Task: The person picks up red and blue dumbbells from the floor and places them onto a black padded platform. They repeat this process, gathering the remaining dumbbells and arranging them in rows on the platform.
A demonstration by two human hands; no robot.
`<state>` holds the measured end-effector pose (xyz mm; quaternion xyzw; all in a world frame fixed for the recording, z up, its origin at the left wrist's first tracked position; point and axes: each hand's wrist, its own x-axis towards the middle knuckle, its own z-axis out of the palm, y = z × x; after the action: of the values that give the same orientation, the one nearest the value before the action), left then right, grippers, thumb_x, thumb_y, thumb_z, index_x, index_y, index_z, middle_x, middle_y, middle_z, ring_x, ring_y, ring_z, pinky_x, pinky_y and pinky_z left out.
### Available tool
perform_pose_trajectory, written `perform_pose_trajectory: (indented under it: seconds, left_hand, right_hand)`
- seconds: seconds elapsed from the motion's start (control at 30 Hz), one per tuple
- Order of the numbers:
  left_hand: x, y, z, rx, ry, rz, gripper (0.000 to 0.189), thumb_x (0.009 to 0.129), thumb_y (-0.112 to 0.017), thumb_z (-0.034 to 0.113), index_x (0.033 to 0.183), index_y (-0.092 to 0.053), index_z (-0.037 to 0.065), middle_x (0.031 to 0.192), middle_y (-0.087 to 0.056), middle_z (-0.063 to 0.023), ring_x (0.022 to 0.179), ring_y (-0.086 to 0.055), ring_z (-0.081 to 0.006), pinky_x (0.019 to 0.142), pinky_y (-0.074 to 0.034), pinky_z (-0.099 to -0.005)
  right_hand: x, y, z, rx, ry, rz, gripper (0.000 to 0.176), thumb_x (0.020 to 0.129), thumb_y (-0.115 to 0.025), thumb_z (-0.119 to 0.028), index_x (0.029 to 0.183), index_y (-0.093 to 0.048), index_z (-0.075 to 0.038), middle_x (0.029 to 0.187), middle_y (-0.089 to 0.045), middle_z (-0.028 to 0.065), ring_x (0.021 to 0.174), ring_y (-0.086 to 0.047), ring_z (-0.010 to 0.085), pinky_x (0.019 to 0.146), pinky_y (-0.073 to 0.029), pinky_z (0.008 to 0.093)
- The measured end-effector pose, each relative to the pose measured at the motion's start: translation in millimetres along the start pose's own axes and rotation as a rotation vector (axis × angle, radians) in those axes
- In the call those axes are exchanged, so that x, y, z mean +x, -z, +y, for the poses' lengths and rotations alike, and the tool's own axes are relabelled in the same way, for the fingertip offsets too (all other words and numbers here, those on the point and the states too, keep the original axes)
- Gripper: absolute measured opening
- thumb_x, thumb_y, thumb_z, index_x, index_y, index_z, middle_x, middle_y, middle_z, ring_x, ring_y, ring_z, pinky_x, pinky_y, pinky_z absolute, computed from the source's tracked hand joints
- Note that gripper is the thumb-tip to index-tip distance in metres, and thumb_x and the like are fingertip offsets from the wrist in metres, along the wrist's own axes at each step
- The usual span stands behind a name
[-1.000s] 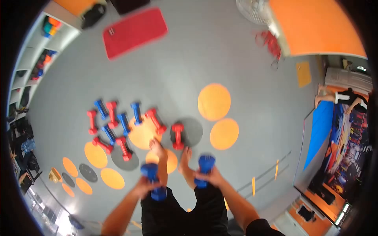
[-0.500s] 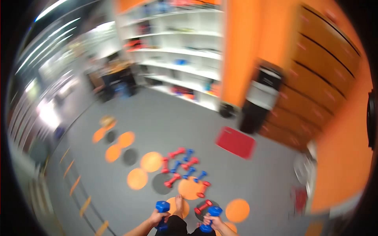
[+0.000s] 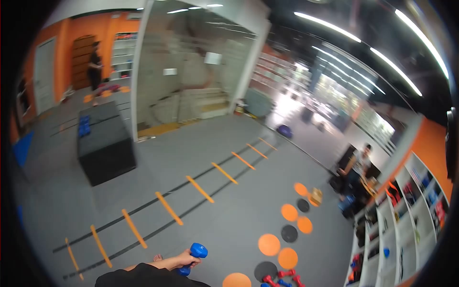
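Note:
My left hand (image 3: pixel 188 259) is wrapped round the handle of a blue dumbbell (image 3: pixel 199 250), held low near the bottom of the view. One end of the dumbbell shows above the fist and the other, partly, below it. Beside my forearm a bare foot (image 3: pixel 158 257) is on the grey floor, and dark clothing (image 3: pixel 148 276) covers the bottom edge. My right hand is out of view. To the right, red dumbbells (image 3: pixel 287 273) and parts of blue dumbbells (image 3: pixel 284 283) lie on the floor at the lower edge.
An orange-runged agility ladder (image 3: pixel 168 208) crosses the floor. Orange discs (image 3: pixel 269 244) and dark discs (image 3: pixel 289 233) form a trail at right. A black box (image 3: pixel 107 158) bears blue dumbbells (image 3: pixel 84 125). White shelves (image 3: pixel 389 234) stand right; people (image 3: pixel 359 165) (image 3: pixel 94 67) are farther off.
My view has swung left, bringing the ladder and black box into sight. The right hand, which held another blue dumbbell, has left the view. My left hand still grips its dumbbell.

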<state>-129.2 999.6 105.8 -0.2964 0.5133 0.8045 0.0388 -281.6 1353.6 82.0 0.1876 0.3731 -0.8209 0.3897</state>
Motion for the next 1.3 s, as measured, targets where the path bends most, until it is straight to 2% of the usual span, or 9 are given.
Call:
perform_pose_trajectory:
  seconds: [0.13, 0.2, 0.27, 0.3, 0.6, 0.9, 1.07, 1.23, 1.3]
  left_hand:
    - [-59.2, 123.5, 9.7, -0.271, -0.068, 0.190, 0.016, 0.085, -0.068, 0.004, 0.074, -0.055, 0.005, 0.058, -0.051, -0.0023, 0.049, -0.049, -0.0108, 0.046, -0.040, -0.0275]
    - [-85.3, 180.1, 18.5, -0.335, -0.144, 0.224, 0.014, 0.085, -0.068, 0.004, 0.078, -0.056, 0.006, 0.059, -0.050, -0.0017, 0.050, -0.048, -0.0107, 0.047, -0.039, -0.0274]
    - [-102.8, 241.9, 20.9, -0.371, -0.163, 0.290, 0.013, 0.085, -0.068, 0.005, 0.078, -0.056, 0.006, 0.059, -0.050, -0.0019, 0.050, -0.048, -0.0109, 0.047, -0.039, -0.0273]
    - [-110.9, 264.7, 16.8, -0.371, -0.184, 0.330, 0.013, 0.084, -0.067, 0.005, 0.079, -0.056, 0.006, 0.060, -0.050, -0.0020, 0.050, -0.048, -0.0110, 0.047, -0.039, -0.0272]
    - [-189.5, 405.6, 57.0, -0.727, -0.357, 0.674, 0.011, 0.084, -0.065, 0.001, 0.079, -0.056, 0.004, 0.060, -0.050, -0.0034, 0.050, -0.049, -0.0128, 0.048, -0.042, -0.0291]
    - [-173.0, 575.6, 90.7, -0.966, -0.431, 1.060, 0.010, 0.082, -0.065, 0.001, 0.082, -0.055, 0.003, 0.059, -0.050, -0.0064, 0.049, -0.051, -0.0173, 0.048, -0.042, -0.0314]
    - [-155.1, 667.5, 156.6, -1.175, -0.512, 0.968, 0.013, 0.082, -0.064, 0.003, 0.084, -0.051, 0.006, 0.059, -0.048, -0.0073, 0.049, -0.049, -0.0200, 0.050, -0.042, -0.0364]
    - [-132.5, 766.6, 230.1, -1.178, -0.540, 1.050, 0.015, 0.082, -0.065, 0.002, 0.086, -0.051, 0.006, 0.060, -0.049, -0.0074, 0.050, -0.050, -0.0194, 0.049, -0.042, -0.0358]
    - [-125.1, 821.0, 244.5, -1.172, -0.526, 1.050, 0.015, 0.082, -0.065, 0.002, 0.087, -0.051, 0.006, 0.061, -0.050, -0.0074, 0.050, -0.050, -0.0194, 0.049, -0.043, -0.0356]
  right_hand:
    - [84.0, -127.0, 59.5, -0.118, -0.189, -0.317, 0.013, 0.088, -0.062, -0.014, 0.083, -0.050, -0.014, 0.062, -0.041, 0.0000, 0.057, -0.041, 0.0178, 0.061, -0.041, 0.0352]
    - [103.6, -230.4, 108.2, -0.281, -0.123, -0.257, 0.033, 0.088, -0.057, -0.021, 0.062, -0.038, -0.015, 0.054, -0.025, -0.0021, 0.051, -0.028, 0.0148, 0.054, -0.027, 0.0337]
    - [110.6, -319.7, 166.1, -0.315, -0.194, -0.225, 0.040, 0.087, -0.056, -0.021, 0.057, -0.030, -0.017, 0.053, -0.023, -0.0020, 0.049, -0.023, 0.0151, 0.053, -0.024, 0.0326]
    - [153.8, -309.8, 185.9, -0.170, -0.411, -0.442, 0.028, 0.084, -0.061, -0.014, 0.063, -0.043, -0.014, 0.055, -0.040, 0.0009, 0.053, -0.041, 0.0171, 0.063, -0.038, 0.0361]
    - [217.1, -509.7, 390.0, -0.466, -0.862, -0.610, 0.028, 0.080, -0.061, -0.019, 0.059, -0.044, -0.014, 0.055, -0.037, 0.0004, 0.053, -0.039, 0.0171, 0.064, -0.036, 0.0365]
    - [345.4, -700.9, 535.5, -0.559, -1.020, -0.612, 0.031, 0.081, -0.062, -0.016, 0.059, -0.041, -0.013, 0.054, -0.037, 0.0012, 0.053, -0.037, 0.0176, 0.062, -0.036, 0.0366]
    - [397.2, -826.2, 587.4, -0.565, -1.132, -0.610, 0.033, 0.082, -0.061, -0.019, 0.058, -0.040, -0.013, 0.055, -0.037, 0.0005, 0.054, -0.037, 0.0162, 0.063, -0.035, 0.0355]
    - [460.5, -914.4, 647.1, -0.603, -1.152, -0.616, 0.033, 0.083, -0.060, -0.020, 0.058, -0.040, -0.013, 0.055, -0.036, 0.0001, 0.054, -0.037, 0.0160, 0.063, -0.036, 0.0352]
    - [484.2, -949.5, 677.3, -0.532, -1.189, -0.766, 0.032, 0.084, -0.060, -0.019, 0.058, -0.041, -0.014, 0.055, -0.036, 0.0003, 0.054, -0.037, 0.0162, 0.063, -0.036, 0.0354]
